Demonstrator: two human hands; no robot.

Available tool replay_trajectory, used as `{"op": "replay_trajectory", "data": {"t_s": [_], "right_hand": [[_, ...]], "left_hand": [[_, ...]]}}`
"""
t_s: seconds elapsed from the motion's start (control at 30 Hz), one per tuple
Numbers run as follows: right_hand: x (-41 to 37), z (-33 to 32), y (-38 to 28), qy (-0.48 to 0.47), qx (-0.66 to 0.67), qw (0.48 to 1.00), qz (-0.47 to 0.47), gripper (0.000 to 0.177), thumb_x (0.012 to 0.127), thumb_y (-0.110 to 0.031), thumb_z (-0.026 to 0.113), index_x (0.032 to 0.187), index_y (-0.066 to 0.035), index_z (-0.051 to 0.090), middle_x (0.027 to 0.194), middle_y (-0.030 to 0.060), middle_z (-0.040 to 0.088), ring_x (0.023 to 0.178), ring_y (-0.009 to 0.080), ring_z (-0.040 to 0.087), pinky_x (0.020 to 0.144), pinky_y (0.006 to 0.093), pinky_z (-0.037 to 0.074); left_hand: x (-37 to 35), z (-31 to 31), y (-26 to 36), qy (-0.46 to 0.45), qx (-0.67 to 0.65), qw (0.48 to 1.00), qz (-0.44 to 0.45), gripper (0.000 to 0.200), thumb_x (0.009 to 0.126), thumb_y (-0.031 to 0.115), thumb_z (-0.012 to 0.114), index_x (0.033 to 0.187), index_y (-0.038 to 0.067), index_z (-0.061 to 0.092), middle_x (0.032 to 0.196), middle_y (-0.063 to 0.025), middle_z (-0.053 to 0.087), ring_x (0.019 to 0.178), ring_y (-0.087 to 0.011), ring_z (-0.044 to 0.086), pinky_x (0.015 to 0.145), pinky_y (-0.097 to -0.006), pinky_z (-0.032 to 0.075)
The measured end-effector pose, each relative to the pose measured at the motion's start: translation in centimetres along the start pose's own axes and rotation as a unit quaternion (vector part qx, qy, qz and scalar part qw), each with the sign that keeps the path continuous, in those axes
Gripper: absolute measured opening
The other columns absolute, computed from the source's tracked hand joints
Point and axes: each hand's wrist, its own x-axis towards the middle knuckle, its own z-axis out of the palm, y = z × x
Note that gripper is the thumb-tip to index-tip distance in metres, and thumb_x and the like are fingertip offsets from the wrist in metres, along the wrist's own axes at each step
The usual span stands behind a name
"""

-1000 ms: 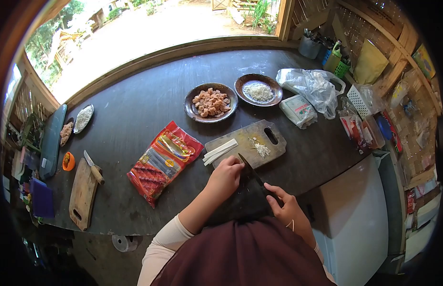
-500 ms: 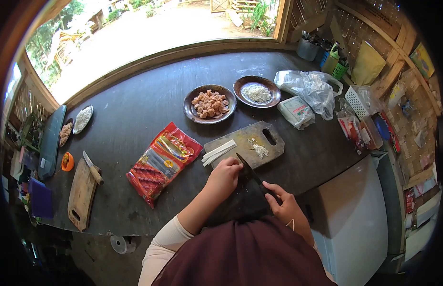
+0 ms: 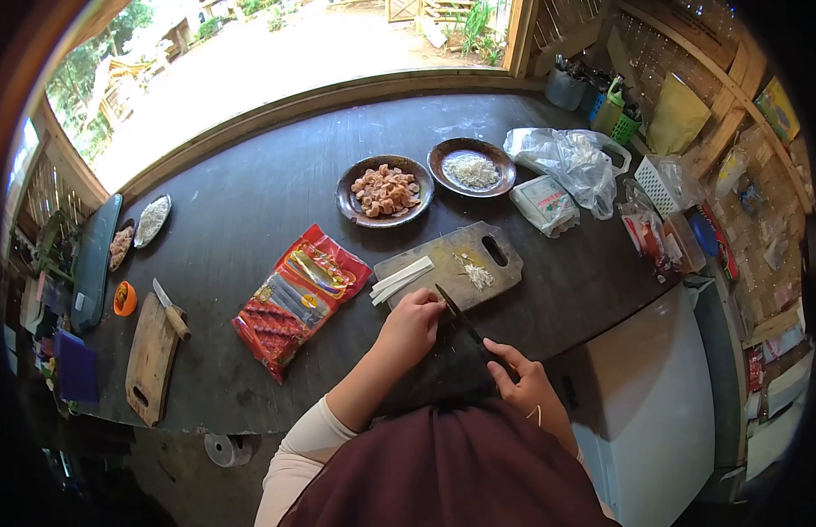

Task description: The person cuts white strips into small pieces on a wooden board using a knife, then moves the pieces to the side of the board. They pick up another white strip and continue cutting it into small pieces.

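My right hand (image 3: 524,379) is closed round the handle of a dark-bladed knife (image 3: 460,314), its blade slanting up and left. Beside the knife tip, my left hand (image 3: 411,325) is closed, fingertips pinched together; what they hold is mostly hidden. Both hands are at the near edge of a worn cutting board (image 3: 452,250). Flat white strips (image 3: 402,279) lie on the board's left part, and a small heap of white shreds (image 3: 479,274) on its right. A red sausage packet (image 3: 301,300) lies left of my left hand.
Beyond the board stand a plate (image 3: 345,195) of pinkish-brown chunks and a plate (image 3: 436,156) of white shreds. Plastic bags (image 3: 570,162) lie at right. At left, a second knife (image 3: 169,307) rests on a wooden board (image 3: 144,369), near an orange cup (image 3: 125,299).
Almost nothing differs. The knife and my right hand have shifted very slightly, and the whole view has moved a touch.
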Motion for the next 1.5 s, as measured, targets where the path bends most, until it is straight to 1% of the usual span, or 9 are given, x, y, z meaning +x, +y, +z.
{"op": "replay_trajectory", "data": {"t_s": [0.5,0.73,0.8,0.93,1.03,1.1,1.33,1.4,1.5], "right_hand": [[1.1,0.5,0.2,0.021,-0.034,0.997,-0.074,0.036,0.091,-0.013,0.061,0.127,-0.011,0.061,0.105,0.0265,0.066,0.104,0.0404,0.062,0.085,0.038,0.053],[0.4,0.4,1.6,0.023,-0.013,0.996,-0.082,0.037,0.091,-0.013,0.061,0.127,-0.012,0.061,0.103,0.0268,0.067,0.101,0.0401,0.064,0.083,0.0381,0.053],[0.2,0.1,1.0,0.01,-0.022,0.999,-0.047,0.037,0.091,-0.013,0.06,0.128,-0.011,0.06,0.102,0.0268,0.067,0.1,0.0399,0.065,0.084,0.0381,0.053],[0.8,0.5,0.7,0.012,-0.012,0.999,-0.051,0.037,0.091,-0.013,0.06,0.128,-0.011,0.059,0.102,0.0266,0.067,0.101,0.0401,0.065,0.084,0.0382,0.053],[0.8,0.6,0.7,0.019,-0.025,0.998,-0.06,0.037,0.091,-0.013,0.06,0.128,-0.012,0.059,0.104,0.0268,0.067,0.104,0.0398,0.064,0.086,0.0375,0.052],[0.5,0.4,1.1,0.002,0.017,0.999,-0.029,0.037,0.091,-0.013,0.061,0.128,-0.011,0.059,0.107,0.0266,0.067,0.108,0.0393,0.063,0.088,0.0368,0.052],[-0.2,0.8,0.9,0.007,0.025,1.0,0.003,0.036,0.092,-0.014,0.061,0.129,-0.011,0.059,0.113,0.0254,0.066,0.113,0.0384,0.061,0.092,0.0359,0.05],[0.0,1.2,1.5,0.035,-0.002,0.999,-0.036,0.037,0.093,-0.009,0.06,0.13,-0.01,0.059,0.08,0.0074,0.069,0.073,0.0063,0.057,0.07,0.0242,0.048],[0.1,1.3,1.8,0.051,-0.001,0.997,-0.056,0.037,0.093,-0.009,0.061,0.13,-0.011,0.06,0.075,0.0051,0.066,0.07,0.0059,0.054,0.067,0.0254,0.047]], "left_hand": [[0.1,0.2,-0.1,0.007,0.008,1.0,0.01,0.022,0.08,-0.001,0.06,0.1,0.0,0.069,0.101,-0.0137,0.062,0.096,-0.0329,0.06,0.085,-0.0385,0.05],[0.1,0.0,-0.1,0.003,0.028,1.0,0.012,0.022,0.081,0.001,0.06,0.101,0.001,0.07,0.101,-0.0131,0.062,0.096,-0.0322,0.06,0.086,-0.0383,0.05],[0.1,0.0,0.0,-0.005,0.028,1.0,0.012,0.022,0.082,0.001,0.06,0.101,0.001,0.07,0.101,-0.013,0.062,0.096,-0.032,0.06,0.086,-0.0382,0.05],[0.3,-0.1,0.2,-0.008,0.027,1.0,0.008,0.022,0.081,0.001,0.06,0.101,0.001,0.07,0.101,-0.0133,0.062,0.096,-0.0322,0.061,0.086,-0.0382,0.05],[0.2,-0.1,0.1,-0.01,0.022,1.0,0.0,0.022,0.081,0.001,0.06,0.101,0.001,0.07,0.101,-0.0135,0.062,0.097,-0.0325,0.061,0.087,-0.0384,0.05],[0.2,-0.1,0.1,-0.01,0.019,1.0,0.0,0.022,0.081,0.001,0.059,0.101,0.001,0.07,0.102,-0.0135,0.063,0.097,-0.0327,0.061,0.087,-0.0385,0.05],[0.0,-0.2,0.1,-0.01,0.019,1.0,0.001,0.024,0.082,0.001,0.058,0.103,0.002,0.07,0.103,-0.0141,0.063,0.098,-0.0332,0.061,0.087,-0.0391,0.05],[0.1,-0.3,0.3,-0.009,0.016,1.0,-0.001,0.024,0.082,0.001,0.058,0.103,0.002,0.07,0.104,-0.0143,0.063,0.098,-0.0332,0.061,0.087,-0.0391,0.05],[0.1,-0.3,0.3,-0.02,0.018,1.0,-0.01,0.025,0.082,0.002,0.059,0.104,0.002,0.07,0.104,-0.0144,0.063,0.099,-0.0332,0.061,0.087,-0.0392,0.05]]}}
